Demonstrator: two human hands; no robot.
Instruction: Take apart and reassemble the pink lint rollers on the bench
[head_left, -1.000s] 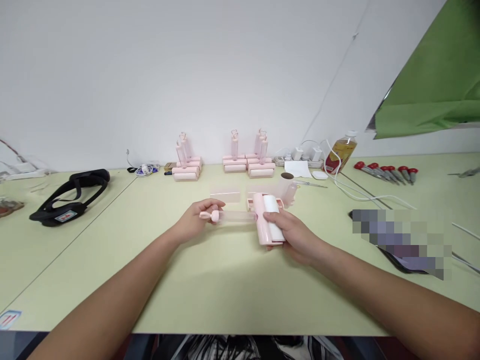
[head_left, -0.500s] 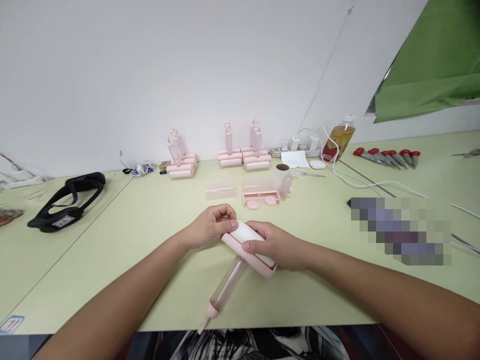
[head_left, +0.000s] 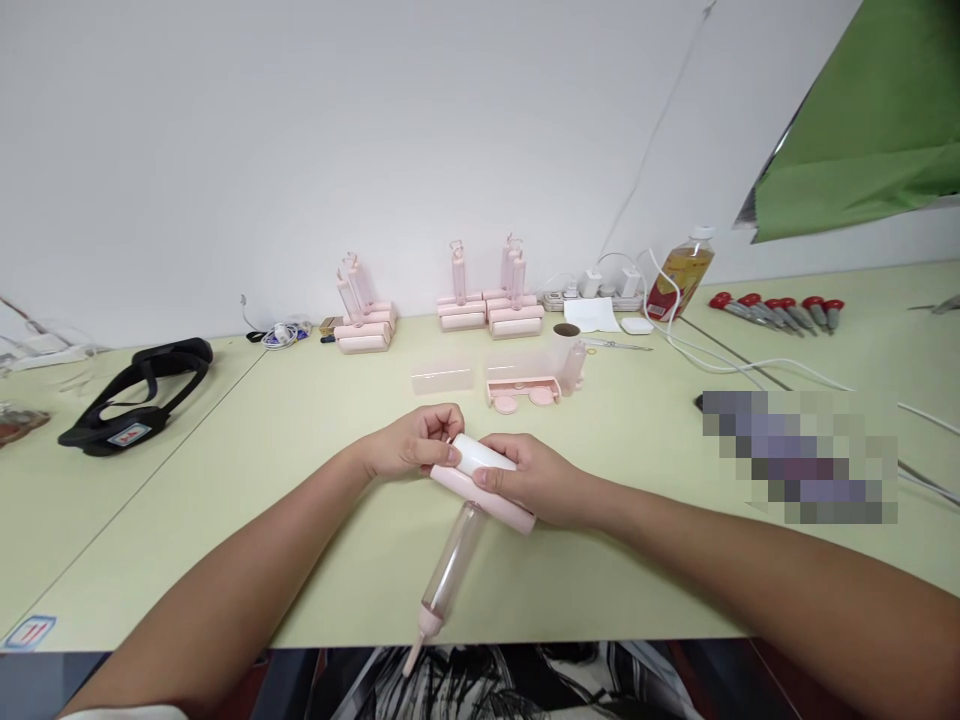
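White-and-pink lint roller [head_left: 495,498] slants from upper left to lower right, just below the frame's centre; the left hand [head_left: 416,443] pinches its upper-left end, the right hand's [head_left: 546,485] fingers clamped around its middle.

A: White roll [head_left: 480,456], what's hidden?
B: Left end under the left hand [head_left: 420,442]; right end behind the right hand [head_left: 541,482].
A: Cropped?
B: Green sheet [head_left: 862,130], top and right edges. Power strip [head_left: 46,344], left edge. Patterned clothing [head_left: 517,685], bottom.
A: Unreadable?
B: Object at right [head_left: 799,465] is mosaicked, can't ID. Bottle [head_left: 681,275] label print too small.
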